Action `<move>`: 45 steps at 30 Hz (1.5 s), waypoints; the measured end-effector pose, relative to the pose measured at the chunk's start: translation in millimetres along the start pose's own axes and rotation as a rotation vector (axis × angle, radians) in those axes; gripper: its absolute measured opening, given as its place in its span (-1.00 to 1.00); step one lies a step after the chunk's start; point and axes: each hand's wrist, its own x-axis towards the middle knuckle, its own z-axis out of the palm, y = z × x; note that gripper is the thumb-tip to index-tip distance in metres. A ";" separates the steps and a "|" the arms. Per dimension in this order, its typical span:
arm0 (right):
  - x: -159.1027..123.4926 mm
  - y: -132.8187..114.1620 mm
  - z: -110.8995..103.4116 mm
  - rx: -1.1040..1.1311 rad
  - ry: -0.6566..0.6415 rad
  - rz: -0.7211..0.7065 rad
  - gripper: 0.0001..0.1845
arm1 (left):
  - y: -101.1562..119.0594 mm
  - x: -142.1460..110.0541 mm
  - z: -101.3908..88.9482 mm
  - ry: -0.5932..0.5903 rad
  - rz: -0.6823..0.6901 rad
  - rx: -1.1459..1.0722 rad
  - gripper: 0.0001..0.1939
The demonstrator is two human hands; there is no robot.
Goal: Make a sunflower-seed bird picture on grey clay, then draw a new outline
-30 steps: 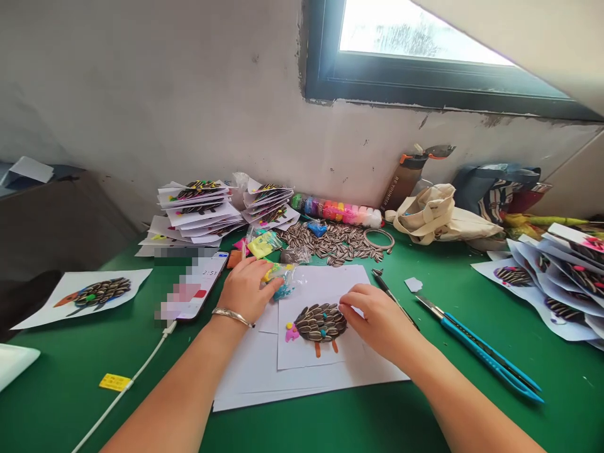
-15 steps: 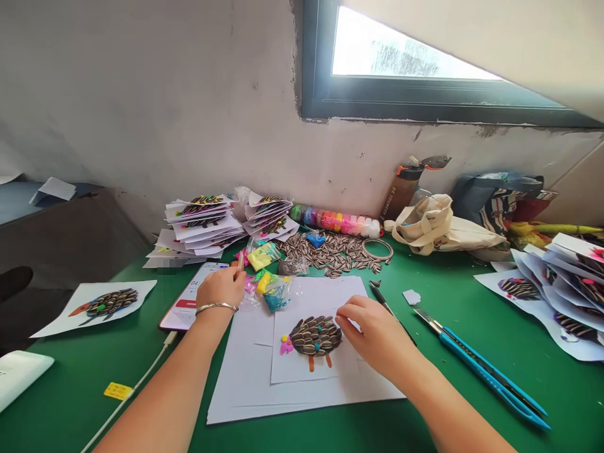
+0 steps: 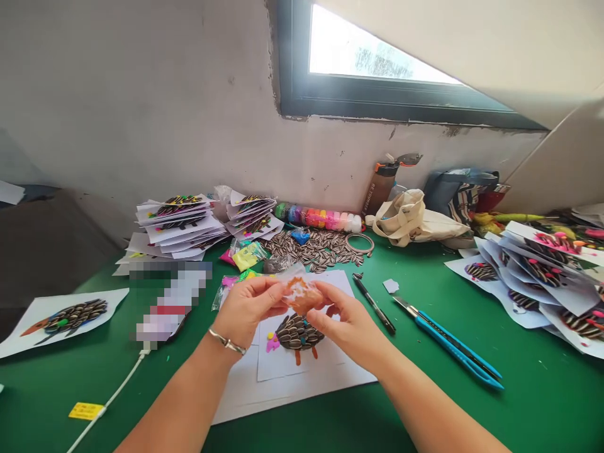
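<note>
A clear plastic bag of orange-brown modelling clay (image 3: pixel 302 296) is held up between my two hands. My left hand (image 3: pixel 255 305) pinches its left side, and the fingers of my right hand (image 3: pixel 342 318) close on its right side. Right below lies a paper card (image 3: pixel 276 371) with a hedgehog picture (image 3: pixel 297 333) made of sunflower seeds, with a pink and yellow face, blue dots and orange-brown legs. The bag and fingers hide its upper edge. Larger white sheets (image 3: pixel 245 402) lie under the card.
Loose sunflower seeds (image 3: pixel 325 248), a tape ring (image 3: pixel 359 243) and bagged yellow clay (image 3: pixel 248 255) lie behind. To the right are a pen (image 3: pixel 375 305) and a blue craft knife (image 3: pixel 457 349). Stacked seed pictures (image 3: pixel 179 226) and a phone (image 3: pixel 172 305) with a cable (image 3: pixel 117 393) are left.
My left hand has come from beside the phone to the middle with the bag of orange-brown clay. My right hand has moved up and left onto the bag. The view has shifted right.
</note>
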 end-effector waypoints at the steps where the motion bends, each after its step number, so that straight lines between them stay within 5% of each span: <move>1: 0.1 -1.7 1.3 0.112 -0.044 0.013 -0.65 | -2.4 -1.2 5.0 -0.040 0.003 -0.007 -0.63; 4: 0.2 -4.6 2.9 0.349 -0.161 0.067 -0.79 | -8.4 -3.7 13.0 -0.172 0.014 -0.029 -0.66; 8: -2.2 -3.1 5.2 0.350 -0.092 0.092 -0.80 | -15.8 -6.7 16.7 -0.352 -0.046 -0.068 -0.66; 17: -2.4 -4.8 9.5 0.289 -0.051 0.082 -0.80 | -24.2 -6.0 14.3 -0.114 0.047 -0.028 -0.75; 24: -6.7 -0.4 10.8 0.359 -0.152 0.109 -0.84 | -28.1 -10.6 14.8 -0.296 0.028 -0.048 -0.79; 35: -6.2 -2.3 11.9 0.240 -0.157 0.080 -0.80 | -29.0 -13.8 18.2 -0.208 0.068 0.051 -0.75; 38: -3.6 -1.2 8.4 0.195 -0.105 0.064 -0.76 | -24.6 -12.3 8.5 -0.098 0.161 0.320 -0.75; 42: 2.3 3.9 -1.7 0.121 0.064 0.080 -0.77 | -15.5 1.8 -29.2 0.345 0.469 0.831 -0.75; 45: 5.5 8.2 -7.5 0.119 0.130 0.118 -0.74 | -12.8 17.7 -62.9 0.586 0.391 1.097 -0.68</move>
